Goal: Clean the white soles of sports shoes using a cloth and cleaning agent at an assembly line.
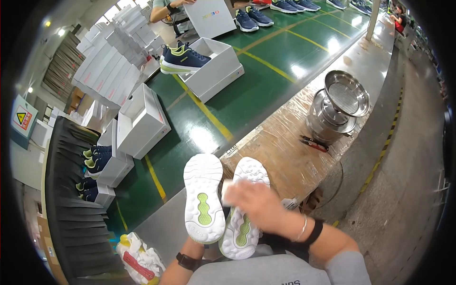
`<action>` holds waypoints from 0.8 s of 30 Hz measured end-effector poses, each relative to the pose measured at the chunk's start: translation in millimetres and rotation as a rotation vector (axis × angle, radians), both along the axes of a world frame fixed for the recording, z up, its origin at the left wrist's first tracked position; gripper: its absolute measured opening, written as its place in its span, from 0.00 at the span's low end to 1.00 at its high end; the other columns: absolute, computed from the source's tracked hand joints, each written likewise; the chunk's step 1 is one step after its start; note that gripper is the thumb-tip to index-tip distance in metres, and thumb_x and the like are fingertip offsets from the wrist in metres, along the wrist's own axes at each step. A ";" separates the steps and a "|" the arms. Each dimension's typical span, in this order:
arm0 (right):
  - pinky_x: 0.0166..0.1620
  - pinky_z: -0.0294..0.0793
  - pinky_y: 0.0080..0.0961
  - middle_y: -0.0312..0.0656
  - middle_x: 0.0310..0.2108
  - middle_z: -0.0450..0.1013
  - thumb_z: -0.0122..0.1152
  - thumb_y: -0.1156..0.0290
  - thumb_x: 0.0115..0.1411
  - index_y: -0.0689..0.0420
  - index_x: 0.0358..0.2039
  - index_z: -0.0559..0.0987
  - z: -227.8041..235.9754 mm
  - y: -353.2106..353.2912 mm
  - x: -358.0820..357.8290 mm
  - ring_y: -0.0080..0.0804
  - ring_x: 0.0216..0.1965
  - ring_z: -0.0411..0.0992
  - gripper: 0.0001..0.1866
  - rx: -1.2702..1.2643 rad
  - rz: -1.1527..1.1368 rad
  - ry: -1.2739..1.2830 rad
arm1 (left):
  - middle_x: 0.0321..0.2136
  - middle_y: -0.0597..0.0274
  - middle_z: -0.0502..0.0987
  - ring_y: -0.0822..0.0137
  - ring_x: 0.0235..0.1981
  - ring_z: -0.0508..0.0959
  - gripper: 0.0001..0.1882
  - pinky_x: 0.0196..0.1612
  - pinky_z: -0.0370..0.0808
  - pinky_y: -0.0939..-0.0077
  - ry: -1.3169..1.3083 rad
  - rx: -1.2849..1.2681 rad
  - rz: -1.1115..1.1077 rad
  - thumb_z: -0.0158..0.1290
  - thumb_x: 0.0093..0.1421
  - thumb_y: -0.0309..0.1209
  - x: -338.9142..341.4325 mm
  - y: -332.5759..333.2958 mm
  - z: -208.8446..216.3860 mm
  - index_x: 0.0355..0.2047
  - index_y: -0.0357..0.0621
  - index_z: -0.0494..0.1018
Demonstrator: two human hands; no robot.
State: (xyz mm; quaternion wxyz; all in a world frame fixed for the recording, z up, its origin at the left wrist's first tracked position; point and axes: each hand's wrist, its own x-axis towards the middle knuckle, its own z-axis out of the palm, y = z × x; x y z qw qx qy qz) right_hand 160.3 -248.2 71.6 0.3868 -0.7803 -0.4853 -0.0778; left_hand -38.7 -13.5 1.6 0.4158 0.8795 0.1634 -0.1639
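One shoe [192,199], second shoe [236,240] beside it, white soles up, lime-green inserts [204,209], white piece [226,194] between.

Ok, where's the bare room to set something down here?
The green belt is open between the shoe-topped white box and the film-wrapped bench. That bench also has room between the white-soled shoes and the red-and-black tool by the metal pot. Crowded: the belt's left side, with open boxes, and around the right hand.
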 end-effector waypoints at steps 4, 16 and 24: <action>0.48 0.69 0.38 0.42 0.41 0.74 0.49 0.81 0.46 0.55 0.36 0.78 -53.8 0.6 100.0 0.43 0.44 0.70 0.17 -0.116 -0.225 0.249 | 0.35 0.49 0.78 0.56 0.45 0.74 0.15 0.58 0.60 0.65 0.017 -0.056 -0.013 0.55 0.50 0.35 -117.2 30.6 -21.3 0.38 0.43 0.76; 0.50 0.68 0.39 0.46 0.46 0.72 0.47 0.82 0.50 0.59 0.43 0.76 -56.3 6.1 101.8 0.47 0.47 0.69 0.19 -0.018 -0.072 0.379 | 0.35 0.50 0.78 0.56 0.45 0.74 0.15 0.57 0.61 0.66 0.121 -0.244 0.065 0.54 0.52 0.35 34.8 -23.8 -3.5 0.39 0.43 0.76; 0.54 0.65 0.34 0.48 0.49 0.69 0.49 0.85 0.49 0.57 0.46 0.75 -46.2 -49.6 11.1 0.48 0.51 0.66 0.23 0.213 -0.215 0.412 | 0.35 0.51 0.78 0.57 0.45 0.74 0.15 0.56 0.62 0.66 0.192 -0.374 0.189 0.53 0.53 0.35 14.5 -29.8 6.4 0.39 0.43 0.76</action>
